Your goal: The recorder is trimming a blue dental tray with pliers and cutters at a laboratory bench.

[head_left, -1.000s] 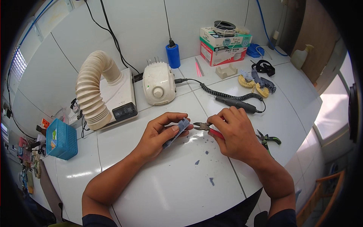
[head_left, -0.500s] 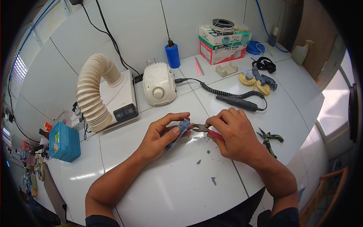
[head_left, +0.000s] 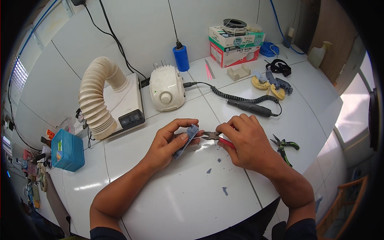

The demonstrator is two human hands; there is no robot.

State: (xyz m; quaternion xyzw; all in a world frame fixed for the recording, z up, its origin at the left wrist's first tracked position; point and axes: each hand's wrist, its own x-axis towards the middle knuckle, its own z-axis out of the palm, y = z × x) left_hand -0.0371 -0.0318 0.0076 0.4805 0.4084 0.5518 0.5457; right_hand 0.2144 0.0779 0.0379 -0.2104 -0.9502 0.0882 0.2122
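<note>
My left hand (head_left: pixel 168 144) grips a blue-grey moulded piece (head_left: pixel 182 147) upright at a slant, thumb across its face. In my right hand (head_left: pixel 248 144) are red-handled cutters (head_left: pixel 226 142), their metal jaws (head_left: pixel 210 135) beside the piece's right side, near my left fingertips; whether they touch is unclear. Small blue-grey scraps (head_left: pixel 225 191) lie on the white tiled table (head_left: pixel 160 204) below and between my hands. Black-and-green pliers (head_left: pixel 285 152) lie right of my right hand.
A hose extractor (head_left: pixel 96 108), white control unit (head_left: pixel 166 90) and corded handpiece (head_left: pixel 248 109) stand or lie behind my hands. Further back are a blue cylinder (head_left: pixel 181 58), stacked boxes (head_left: pixel 234 56) and yellow-and-grey moulded models (head_left: pixel 272 86). A blue basket (head_left: pixel 68 152) stands left.
The view shifted slightly after the first frame. The cutters' jaws moved a little left toward the piece; both hands keep their grips, with little movement since half a second ago.
</note>
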